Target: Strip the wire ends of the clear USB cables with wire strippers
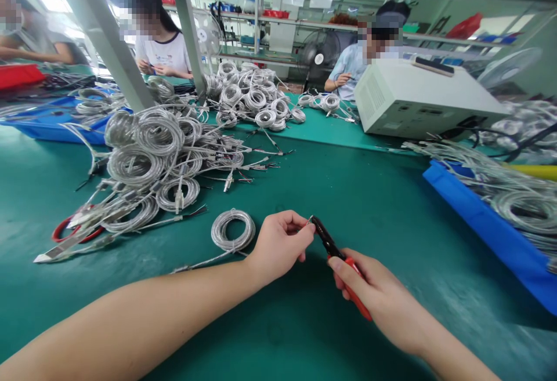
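Observation:
In the middle of the head view my left hand (282,242) is closed in a pinch at a thin wire end; the wire is mostly hidden by the fingers. My right hand (369,285) is wrapped round the red handles of a wire stripper (329,242). Its dark jaws reach up to the left fingertips, touching or nearly touching them. Just left of that wrist lies a coiled grey cable (232,231), its strand running behind the forearm. Whether the pinched wire belongs to this coil cannot be seen.
A big heap of coiled cables (148,143) with bare wire ends covers the left of the green table (339,195). A blue tray (491,230) of cables stands right, another blue tray (39,123) left. A white machine (418,100) and co-workers are across the table.

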Demonstrator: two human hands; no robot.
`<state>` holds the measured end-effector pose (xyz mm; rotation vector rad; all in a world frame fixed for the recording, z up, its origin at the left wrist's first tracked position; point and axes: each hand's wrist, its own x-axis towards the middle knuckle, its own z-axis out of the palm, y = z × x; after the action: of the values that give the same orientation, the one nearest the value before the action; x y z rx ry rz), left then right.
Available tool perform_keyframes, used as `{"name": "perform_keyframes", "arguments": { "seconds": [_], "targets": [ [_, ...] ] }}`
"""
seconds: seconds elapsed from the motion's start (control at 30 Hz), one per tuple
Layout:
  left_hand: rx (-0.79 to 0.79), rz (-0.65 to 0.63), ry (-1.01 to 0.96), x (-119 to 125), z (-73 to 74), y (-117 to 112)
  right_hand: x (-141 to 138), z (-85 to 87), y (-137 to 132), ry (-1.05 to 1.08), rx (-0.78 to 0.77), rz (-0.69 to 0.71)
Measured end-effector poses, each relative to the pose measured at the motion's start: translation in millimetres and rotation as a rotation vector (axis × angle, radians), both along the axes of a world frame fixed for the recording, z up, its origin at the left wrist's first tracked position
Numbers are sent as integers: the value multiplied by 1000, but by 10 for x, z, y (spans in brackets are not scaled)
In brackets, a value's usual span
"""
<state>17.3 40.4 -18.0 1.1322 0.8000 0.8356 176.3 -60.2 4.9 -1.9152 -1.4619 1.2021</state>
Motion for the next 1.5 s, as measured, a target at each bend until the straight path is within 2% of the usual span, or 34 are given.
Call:
{"name": "perform_keyframes", "arguments": {
  "seconds": [0.23,0.53,0.77,1.1,1.23,1.5],
  "targets": [
    [-9,-12,13,-4,7,-7,18,-57,-3,-94,10,3],
    [-64,3,-128,-40,81,22,-30,-70,22,-316,168,5],
    [-44,-61,-176,-65,102,21,10,-158,68,-474,291,-22],
    [-154,-234,-218,-154,84,72,143,-226,72,-538,545,51],
    [-192,-222,-222,-146,66,87,103,-184,78,-495,487,52],
    [-232,-212,-175,-122,64,103,-56,20,18,-122,198,19]
  ]
}}
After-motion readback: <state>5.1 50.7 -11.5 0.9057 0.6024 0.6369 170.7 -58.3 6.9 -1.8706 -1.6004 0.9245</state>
